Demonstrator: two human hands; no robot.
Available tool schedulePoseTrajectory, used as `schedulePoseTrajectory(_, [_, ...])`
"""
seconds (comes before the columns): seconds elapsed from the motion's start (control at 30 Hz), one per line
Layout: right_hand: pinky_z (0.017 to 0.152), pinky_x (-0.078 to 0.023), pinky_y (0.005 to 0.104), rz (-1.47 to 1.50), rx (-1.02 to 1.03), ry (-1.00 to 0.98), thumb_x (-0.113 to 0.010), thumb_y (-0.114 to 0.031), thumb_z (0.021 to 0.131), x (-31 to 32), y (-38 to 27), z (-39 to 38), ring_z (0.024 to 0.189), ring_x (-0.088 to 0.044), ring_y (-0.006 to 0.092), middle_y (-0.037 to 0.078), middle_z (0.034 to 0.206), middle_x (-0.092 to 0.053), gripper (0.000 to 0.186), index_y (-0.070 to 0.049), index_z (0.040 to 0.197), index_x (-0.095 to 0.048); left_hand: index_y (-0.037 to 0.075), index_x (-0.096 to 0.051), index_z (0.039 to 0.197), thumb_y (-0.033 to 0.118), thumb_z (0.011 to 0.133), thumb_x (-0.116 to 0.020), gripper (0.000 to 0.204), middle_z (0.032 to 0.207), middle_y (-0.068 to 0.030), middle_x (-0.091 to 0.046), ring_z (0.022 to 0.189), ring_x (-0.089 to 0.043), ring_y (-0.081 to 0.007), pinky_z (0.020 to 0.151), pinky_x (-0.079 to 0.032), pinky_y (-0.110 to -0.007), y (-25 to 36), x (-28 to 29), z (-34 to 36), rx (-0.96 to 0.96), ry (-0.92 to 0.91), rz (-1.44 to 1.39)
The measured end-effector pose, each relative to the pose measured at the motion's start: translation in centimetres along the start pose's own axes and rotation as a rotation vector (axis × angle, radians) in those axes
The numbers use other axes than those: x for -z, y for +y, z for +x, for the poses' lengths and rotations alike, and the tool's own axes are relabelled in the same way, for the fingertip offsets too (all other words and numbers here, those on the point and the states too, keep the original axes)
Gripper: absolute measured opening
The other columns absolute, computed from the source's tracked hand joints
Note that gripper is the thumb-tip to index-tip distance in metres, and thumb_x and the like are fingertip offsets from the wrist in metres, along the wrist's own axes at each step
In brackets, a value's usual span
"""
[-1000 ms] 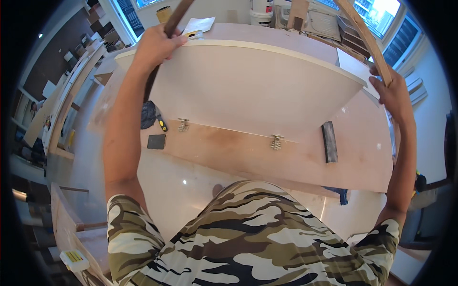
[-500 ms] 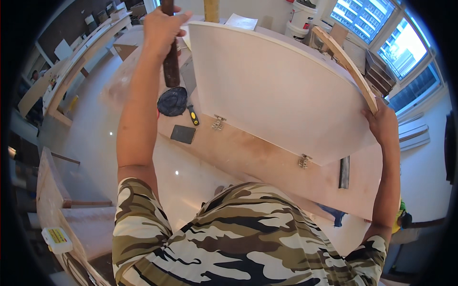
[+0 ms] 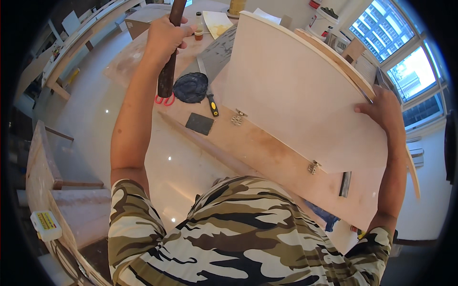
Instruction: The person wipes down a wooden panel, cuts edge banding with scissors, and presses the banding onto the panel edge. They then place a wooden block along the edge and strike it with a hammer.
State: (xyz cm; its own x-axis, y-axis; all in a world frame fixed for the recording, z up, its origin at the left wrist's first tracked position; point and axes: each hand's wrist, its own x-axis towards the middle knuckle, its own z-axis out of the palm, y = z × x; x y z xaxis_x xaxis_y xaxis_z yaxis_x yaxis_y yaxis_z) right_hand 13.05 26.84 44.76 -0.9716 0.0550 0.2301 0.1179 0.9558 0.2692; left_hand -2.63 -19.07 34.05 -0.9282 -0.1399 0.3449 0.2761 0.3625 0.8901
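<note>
My left hand (image 3: 164,42) is closed around a dark brown wooden bar (image 3: 166,78), held upright above the left part of the table. My right hand (image 3: 385,108) grips a pale, slightly curved wood strip (image 3: 336,55) at the right end of a white panel (image 3: 305,95). This strip runs along the panel's upper edge, and its far end shows beyond my forearm. The panel stands tilted on its long side, with two metal hinges (image 3: 237,117) at its lower edge. Below the bar lie a dark lumpy mass (image 3: 191,87), red-handled scissors (image 3: 165,99) and a tool with a black-and-yellow handle (image 3: 213,105).
A dark square pad (image 3: 199,123) and a short metal-like strip (image 3: 345,184) lie on the table (image 3: 267,152). Behind stand a small bottle (image 3: 199,29) and a white bucket (image 3: 322,24). A wooden frame with a plastic case (image 3: 46,225) is at lower left.
The wood strip has come down along the panel's upper edge, its end now extending past my right hand. The view has shifted, so the panel and table appear farther right. Both hands keep their hold.
</note>
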Motion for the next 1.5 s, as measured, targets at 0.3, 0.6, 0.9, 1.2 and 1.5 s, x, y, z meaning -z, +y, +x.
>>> schedulePoseTrajectory(0.3, [0.077,-0.053,0.0478,0.007,0.073,0.073,-0.09,-0.04,0.061,-1.0,-6.3,3.4,0.089,-0.068,0.0404,0.023,0.087,-0.07,0.062,0.0,0.101,-0.065,0.002,-0.063,0.112,0.025,0.075,-0.083,0.047,0.078,-0.0048,-0.068,0.055,-0.06,-0.0108,0.048,-0.044,-0.027,0.7,0.5,-0.3,0.012,-0.061,-0.022])
schedulePoseTrajectory(0.6, [0.081,-0.054,0.0475,0.025,0.124,0.041,-0.09,-0.041,0.062,-0.4,-8.9,5.5,0.089,-0.069,0.0393,0.023,0.09,-0.071,0.058,0.002,0.095,-0.07,0.003,-0.064,0.113,0.026,0.075,-0.083,0.048,0.078,-0.0048,-0.068,0.054,-0.059,-0.011,0.048,-0.044,-0.027,2.8,0.4,-0.3,-0.024,-0.136,0.129])
schedulePoseTrajectory(0.9, [0.077,-0.056,0.0454,0.044,0.199,0.115,-0.091,-0.041,0.06,-1.4,-10.2,7.3,0.085,-0.07,0.0376,0.02,0.085,-0.071,0.056,0.003,0.089,-0.071,0.001,-0.066,0.109,0.028,0.078,-0.079,0.043,0.076,-0.0081,-0.067,0.051,-0.059,-0.0121,0.048,-0.047,-0.031,8.6,2.3,2.2,-0.352,-0.132,0.489])
schedulePoseTrajectory(1.2, [0.076,-0.057,0.0439,0.056,0.228,0.153,-0.09,-0.041,0.061,-0.9,-10.8,6.7,0.082,-0.071,0.0365,0.019,0.084,-0.072,0.055,0.004,0.087,-0.071,-0.001,-0.065,0.114,0.016,0.08,-0.066,0.038,0.086,-0.0194,-0.07,0.065,-0.068,-0.0285,0.064,-0.054,-0.041,7.4,2.5,6.7,-0.58,-0.017,0.914])
schedulePoseTrajectory(1.5, [0.076,-0.057,0.0447,0.076,0.195,0.127,-0.091,-0.038,0.061,-0.9,-10.6,6.6,0.084,-0.071,0.0363,0.019,0.083,-0.071,0.052,0.004,0.084,-0.071,-0.002,-0.064,0.114,0.008,0.079,-0.057,0.037,0.096,-0.026,-0.07,0.09,-0.069,-0.0395,0.078,-0.054,-0.047,11.0,2.4,6.5,-0.185,-0.064,0.659])
